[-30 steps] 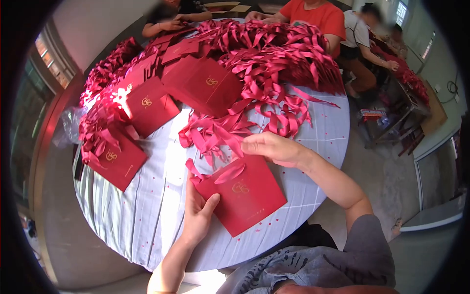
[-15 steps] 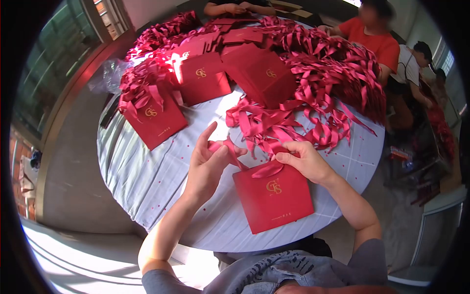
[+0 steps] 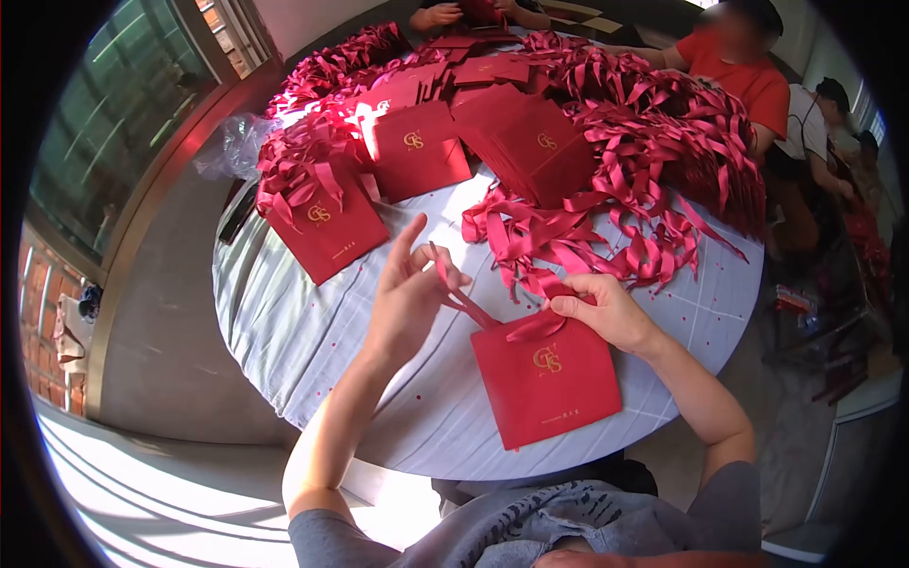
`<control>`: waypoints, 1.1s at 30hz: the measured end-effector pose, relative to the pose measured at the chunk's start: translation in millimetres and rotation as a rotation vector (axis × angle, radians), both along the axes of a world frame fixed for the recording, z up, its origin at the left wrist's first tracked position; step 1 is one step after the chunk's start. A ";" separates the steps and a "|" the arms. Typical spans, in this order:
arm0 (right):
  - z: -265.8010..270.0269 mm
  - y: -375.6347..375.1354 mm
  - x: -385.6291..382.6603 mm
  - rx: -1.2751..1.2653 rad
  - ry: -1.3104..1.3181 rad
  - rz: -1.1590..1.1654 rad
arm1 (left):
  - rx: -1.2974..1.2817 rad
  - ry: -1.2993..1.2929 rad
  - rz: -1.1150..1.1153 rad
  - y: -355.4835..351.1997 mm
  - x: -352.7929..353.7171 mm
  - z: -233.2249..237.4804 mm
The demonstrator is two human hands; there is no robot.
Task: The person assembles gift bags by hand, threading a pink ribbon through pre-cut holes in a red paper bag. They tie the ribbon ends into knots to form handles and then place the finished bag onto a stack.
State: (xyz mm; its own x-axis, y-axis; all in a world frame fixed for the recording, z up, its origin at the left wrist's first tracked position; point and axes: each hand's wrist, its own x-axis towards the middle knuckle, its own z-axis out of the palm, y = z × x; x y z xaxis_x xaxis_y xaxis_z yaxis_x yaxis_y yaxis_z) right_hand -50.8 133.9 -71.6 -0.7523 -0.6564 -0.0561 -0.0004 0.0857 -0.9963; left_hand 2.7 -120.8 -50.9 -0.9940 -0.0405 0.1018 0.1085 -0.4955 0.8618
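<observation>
A red paper gift bag [image 3: 549, 393] with a gold monogram lies near the table's front edge, its opening away from me. My right hand [image 3: 611, 310] is closed in a pinch on the ribbon at the bag's top right corner. Left of it, my left hand [image 3: 405, 308] holds the ribbon handle [image 3: 461, 301] taut from the bag's left side. Its index finger points up while the ribbon runs around the other fingers. Loose pink-red ribbons [image 3: 530, 237] lie just beyond both hands.
Piled flat red bags [image 3: 530, 142] fill the table's middle. Another bag [image 3: 327, 232] topped with ribbons lies at left, near crumpled clear plastic [image 3: 232, 147]. Ribboned bags [image 3: 701, 161] are heaped at right. A person in a red shirt [image 3: 748, 80] sits there; another person's hands [image 3: 473, 11] work opposite.
The whole view has shifted slightly right. My left hand has opened out a little, pulling the ribbon straighter. My right hand keeps its pinch at the bag's top.
</observation>
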 end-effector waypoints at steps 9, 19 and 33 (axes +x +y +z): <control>-6.1 -1.6 -1.5 -0.152 -0.082 0.031 | -0.881 0.162 0.520 -17.4 -15.6 -2.1; -18.1 -0.9 -9.8 -0.334 -0.190 -0.034 | -1.606 0.802 -0.429 72.0 36.6 -27.3; -8.0 9.7 -29.2 0.137 0.096 -0.292 | -1.667 0.721 -0.519 81.8 44.7 -24.7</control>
State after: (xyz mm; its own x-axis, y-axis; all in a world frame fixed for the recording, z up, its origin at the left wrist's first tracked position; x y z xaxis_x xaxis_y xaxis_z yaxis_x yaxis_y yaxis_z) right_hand -80.0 143.7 -79.5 -0.9134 -0.4040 -0.0492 -0.0491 0.2294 -0.9721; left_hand 47.4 -39.0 -75.7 -0.6286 0.7753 0.0620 0.7537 0.5874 0.2948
